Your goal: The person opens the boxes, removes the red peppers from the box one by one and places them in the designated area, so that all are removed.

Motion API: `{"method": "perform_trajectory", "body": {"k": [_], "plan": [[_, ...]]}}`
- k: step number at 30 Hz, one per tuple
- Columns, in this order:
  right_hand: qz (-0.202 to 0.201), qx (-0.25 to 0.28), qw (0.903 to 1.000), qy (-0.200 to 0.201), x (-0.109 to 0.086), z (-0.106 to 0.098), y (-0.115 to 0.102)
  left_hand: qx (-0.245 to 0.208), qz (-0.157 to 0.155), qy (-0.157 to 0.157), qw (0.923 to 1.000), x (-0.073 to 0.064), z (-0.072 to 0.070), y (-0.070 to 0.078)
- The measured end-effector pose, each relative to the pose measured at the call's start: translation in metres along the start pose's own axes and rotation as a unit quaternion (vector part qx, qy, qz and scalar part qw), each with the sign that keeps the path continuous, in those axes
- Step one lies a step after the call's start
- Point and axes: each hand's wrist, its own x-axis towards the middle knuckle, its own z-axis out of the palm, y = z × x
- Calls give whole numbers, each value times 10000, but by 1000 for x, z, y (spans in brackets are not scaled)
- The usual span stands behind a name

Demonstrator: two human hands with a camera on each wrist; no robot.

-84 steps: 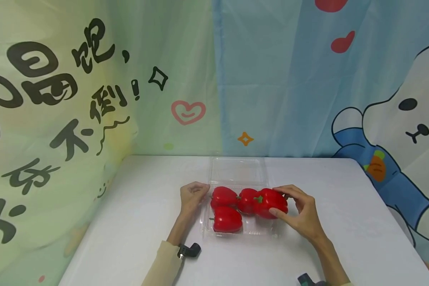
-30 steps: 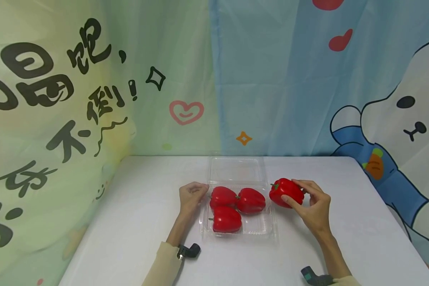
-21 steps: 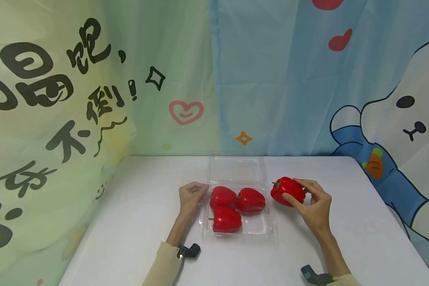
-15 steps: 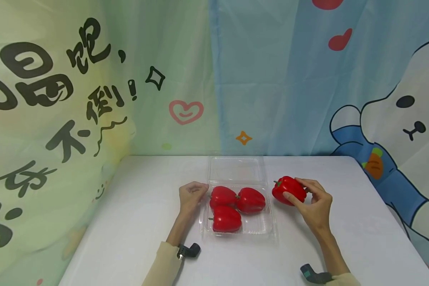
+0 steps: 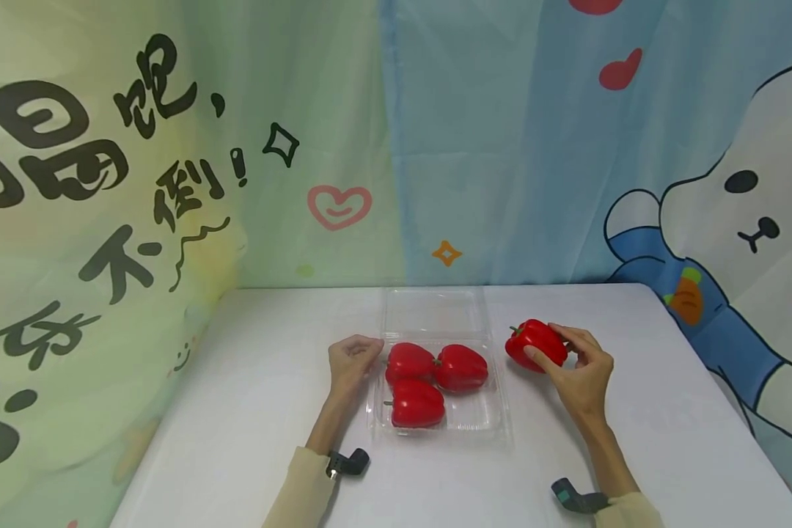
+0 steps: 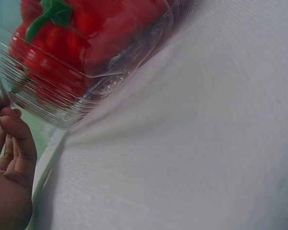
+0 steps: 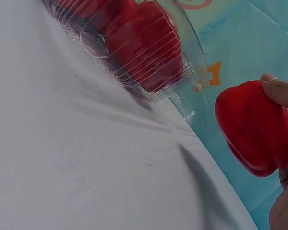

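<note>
My right hand (image 5: pixel 582 370) grips a red bell pepper (image 5: pixel 537 345) between thumb and fingers, to the right of a clear plastic clamshell box (image 5: pixel 478 418). In the right wrist view that bell pepper (image 7: pixel 254 127) appears raised off the table, its stem hidden. Inside the box lie three more red bell peppers: one at the back left (image 5: pixel 411 361), one at the back right (image 5: pixel 462 368), one at the front left (image 5: pixel 417 403). My left hand (image 5: pixel 351 361) pinches the box's left rim; the left wrist view shows thumb and finger (image 6: pixel 19 127) meeting at that edge.
The box's lid (image 5: pixel 434 312) lies folded back toward the rear of the white table (image 5: pixel 251 411). Behind the table hangs a printed curtain (image 5: pixel 343 110). Dark wrist devices (image 5: pixel 348 463) sit on both forearms.
My right hand has carried its bell pepper from over the right side of the box to the right and slightly back, off the box. My left hand stays at the rim.
</note>
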Motion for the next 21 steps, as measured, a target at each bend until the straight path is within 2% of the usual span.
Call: {"method": "perform_trajectory", "body": {"k": [5, 15, 21], "plan": [[2, -25, 9998, 173, 3, 3, 4, 111, -83, 39, 9999, 1, 0, 1], [248, -250, 9983, 460, 3, 6, 11, 72, 13, 65, 10000, 0, 1, 2], [318, -338, 9971, 606, 5, 8, 11, -257, 75, -20, 9996, 1, 0, 0]]}}
